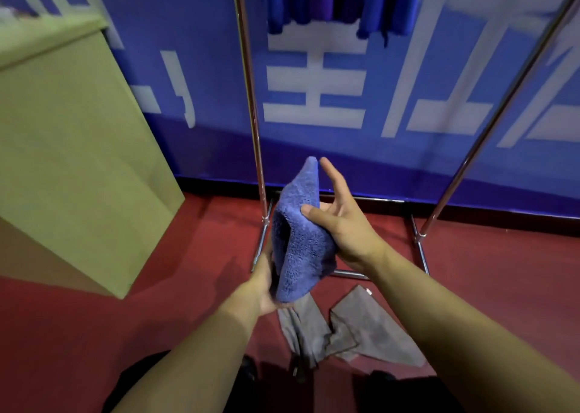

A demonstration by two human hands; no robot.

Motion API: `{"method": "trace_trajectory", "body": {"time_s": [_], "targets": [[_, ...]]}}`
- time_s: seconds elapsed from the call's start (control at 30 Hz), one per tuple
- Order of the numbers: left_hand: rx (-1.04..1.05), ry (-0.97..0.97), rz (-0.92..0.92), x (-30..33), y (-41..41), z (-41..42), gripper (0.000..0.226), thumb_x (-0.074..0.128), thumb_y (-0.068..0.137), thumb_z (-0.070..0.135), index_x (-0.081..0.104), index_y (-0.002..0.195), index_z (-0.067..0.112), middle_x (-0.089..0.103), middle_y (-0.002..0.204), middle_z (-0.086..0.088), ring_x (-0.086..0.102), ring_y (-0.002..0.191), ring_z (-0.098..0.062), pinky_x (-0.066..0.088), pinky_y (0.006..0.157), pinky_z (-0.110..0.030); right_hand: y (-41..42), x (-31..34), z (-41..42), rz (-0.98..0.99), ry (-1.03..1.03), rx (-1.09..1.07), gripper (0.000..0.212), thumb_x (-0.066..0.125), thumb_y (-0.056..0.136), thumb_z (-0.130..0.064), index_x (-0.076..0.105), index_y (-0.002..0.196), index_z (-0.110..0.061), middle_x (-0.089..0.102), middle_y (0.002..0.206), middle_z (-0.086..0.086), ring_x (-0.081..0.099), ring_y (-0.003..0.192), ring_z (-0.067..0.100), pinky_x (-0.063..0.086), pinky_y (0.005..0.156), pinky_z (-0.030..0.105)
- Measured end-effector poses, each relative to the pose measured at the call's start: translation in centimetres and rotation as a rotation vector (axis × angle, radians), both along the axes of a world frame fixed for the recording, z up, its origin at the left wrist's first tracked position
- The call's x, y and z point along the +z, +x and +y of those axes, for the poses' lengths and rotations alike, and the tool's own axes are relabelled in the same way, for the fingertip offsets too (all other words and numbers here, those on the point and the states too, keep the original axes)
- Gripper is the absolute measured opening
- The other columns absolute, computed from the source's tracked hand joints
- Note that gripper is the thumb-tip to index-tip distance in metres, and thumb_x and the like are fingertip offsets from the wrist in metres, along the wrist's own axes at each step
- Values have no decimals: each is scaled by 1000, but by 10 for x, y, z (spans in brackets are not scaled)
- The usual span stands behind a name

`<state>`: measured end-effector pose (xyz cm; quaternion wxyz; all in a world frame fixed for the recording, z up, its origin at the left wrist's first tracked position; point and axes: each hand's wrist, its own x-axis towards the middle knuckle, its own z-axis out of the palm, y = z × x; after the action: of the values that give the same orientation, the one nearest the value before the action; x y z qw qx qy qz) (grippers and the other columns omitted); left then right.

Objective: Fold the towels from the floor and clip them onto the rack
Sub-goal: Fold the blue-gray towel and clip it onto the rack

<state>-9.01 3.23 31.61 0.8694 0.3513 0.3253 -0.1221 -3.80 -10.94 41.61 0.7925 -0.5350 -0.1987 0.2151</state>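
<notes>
The half-folded blue towel (298,243), at 6 o'clock from the rack (251,98), may unfold because the right hand (339,224) only pinches it with its thumb, fingers spread, while the left hand (266,284) grips the lower edge.

Blue-violet towel (299,243), grey towel (354,334), red floor (502,271)
</notes>
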Motion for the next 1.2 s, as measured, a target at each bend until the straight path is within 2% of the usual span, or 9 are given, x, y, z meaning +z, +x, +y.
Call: {"method": "trace_trajectory", "body": {"time_s": [0.17, 0.3, 0.43, 0.6, 0.7, 0.77, 0.83, 1.0, 1.2], "targets": [[37, -32, -106, 22, 6, -2, 51, 49, 99, 47, 70, 116, 3, 71, 118, -20, 64, 112, -32, 44, 107, -44, 0, 15, -22, -154, -110, -118, 61, 56, 97, 2, 46, 144, -34, 68, 117, 24, 67, 105, 29, 53, 98, 45], [72, 153, -170, 29, 18, 14, 34, 49, 98, 28, 79, 88, 15, 75, 93, -12, 71, 82, -26, 59, 74, -34, 5, 9, -38, -235, -261, -284, 35, 52, 95, 6, 73, 113, -16, 72, 118, -3, 66, 111, 10, 48, 97, 28], [56, 59, -127, 23, 26, 37, 43, 54, 98, 38, 68, 123, 7, 70, 120, -15, 66, 111, -27, 53, 99, -36, 12, -4, -52, -104, -176, -262, 28, 59, 92, 4, 72, 113, -9, 71, 120, 2, 65, 110, 16, 50, 96, 28], [72, 10, -149, 23, 26, 40, 17, 59, 95, 18, 69, 94, 4, 75, 81, -7, 71, 68, -13, 50, 73, -23, 21, -29, -58, 27, -126, -299, 41, 74, 79, 6, 71, 115, -14, 72, 117, 10, 65, 105, 23, 51, 96, 38], [73, 23, -206, 22, 28, 38, 8, 58, 92, 3, 65, 97, 3, 74, 79, -6, 70, 68, -10, 54, 65, -17, 27, -39, -60, -40, -186, -347, 53, 78, 75, 6, 69, 121, -18, 69, 124, 4, 63, 116, 23, 50, 101, 42], [70, 53, -303, 23, 31, 34, 23, 57, 89, -8, 62, 107, 6, 73, 89, -8, 70, 79, -12, 56, 70, -17, 32, -40, -62, -83, -214, -383, 58, 78, 75, 6, 66, 125, -21, 66, 129, 0, 62, 121, 20, 50, 101, 41], [41, 144, -371, 23, 35, 31, 35, 58, 87, -13, 61, 115, 7, 72, 100, -12, 69, 88, -15, 57, 79, -19, 37, -39, -68, -83, -224, -404, 60, 75, 78, 8, 64, 128, -23, 64, 133, -1, 60, 123, 18, 49, 102, 39], [93, 395, -330, 14, 42, 25, 15, 64, 92, -1, 68, 106, 4, 73, 91, -7, 70, 81, -12, 56, 70, -19, 38, -36, -78, -20, -226, -375, 59, 66, 82, 13, 63, 130, -22, 65, 131, 0, 65, 115, 15, 54, 88, 27], [118, 915, -165, -5, 45, 27, 5, 70, 91, 14, 71, 87, 11, 69, 82, -6, 61, 77, -19, 54, 75, -33, 42, -43, -80, -107, -403, -406, 59, 68, 80, 11, 66, 126, -25, 67, 127, -5, 64, 116, 12, 52, 98, 32]]}}
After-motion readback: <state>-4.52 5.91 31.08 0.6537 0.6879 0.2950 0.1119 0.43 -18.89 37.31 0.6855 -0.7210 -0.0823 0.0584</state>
